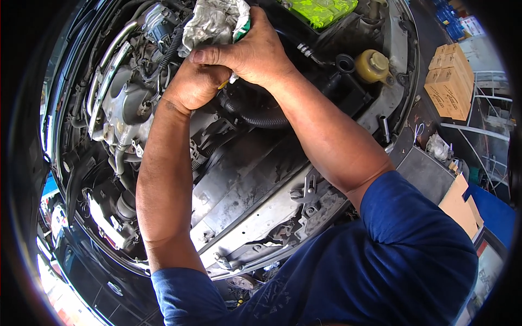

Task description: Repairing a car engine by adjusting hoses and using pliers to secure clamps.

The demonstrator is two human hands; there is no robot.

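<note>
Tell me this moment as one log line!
left hand: yellow piece beside it | right hand: touching crumpled grey-white bundle | around: engine parts

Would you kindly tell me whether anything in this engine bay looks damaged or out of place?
Yes: the pale front panel has a ragged dark patch along its near edge, odd beside its straight lines; worn coating or a tear, I cannot tell.

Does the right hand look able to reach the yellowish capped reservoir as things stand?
Probably yes: the reservoir sits in plain view to the right of the right hand, with nothing lying over it. The hand seems busy at the crumpled silvery bundle, though, so it may need freeing first.
</note>
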